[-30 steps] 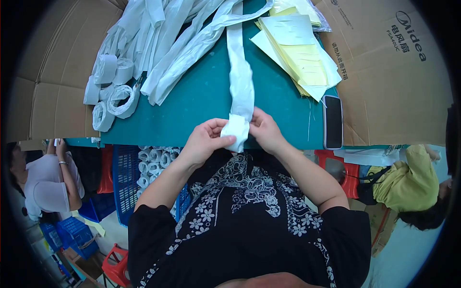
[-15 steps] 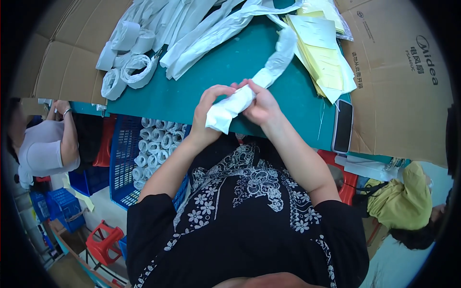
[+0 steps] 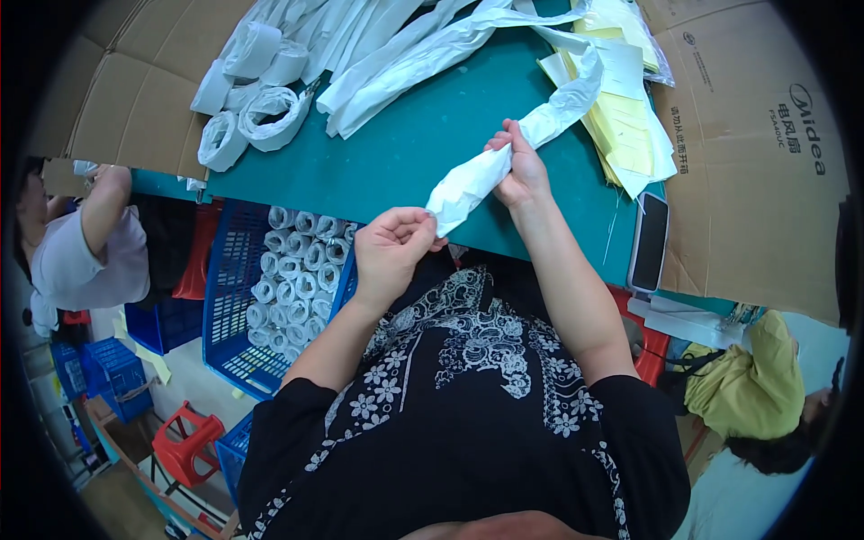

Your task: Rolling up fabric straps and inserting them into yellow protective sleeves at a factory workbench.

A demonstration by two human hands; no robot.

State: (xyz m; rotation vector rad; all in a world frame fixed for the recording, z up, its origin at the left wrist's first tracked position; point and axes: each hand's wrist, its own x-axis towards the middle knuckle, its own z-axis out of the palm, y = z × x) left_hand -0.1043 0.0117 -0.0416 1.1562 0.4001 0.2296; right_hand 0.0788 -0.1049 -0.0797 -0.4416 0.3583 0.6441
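Green table (image 3: 378, 166) at 12 o'clock. Red stool (image 3: 176, 456) at 8, pale floor (image 3: 187, 337) nearby. Red seat (image 3: 653, 357), part-hidden, at 4.

White strip (image 3: 470, 187), thin and soft-looking, surface creased and puckered. Runs diagonally above the tabletop (image 3: 369, 171), near end at the left hand's (image 3: 392, 252) fingertips, farther up gripped by the right hand (image 3: 522, 173); beyond, it crosses the yellow sheets (image 3: 621, 135).

One held strip (image 3: 470, 187), perhaps six tabletop rolls (image 3: 252, 51).

Left hand (image 3: 392, 252) and right hand (image 3: 525, 176) have drawn farther apart.
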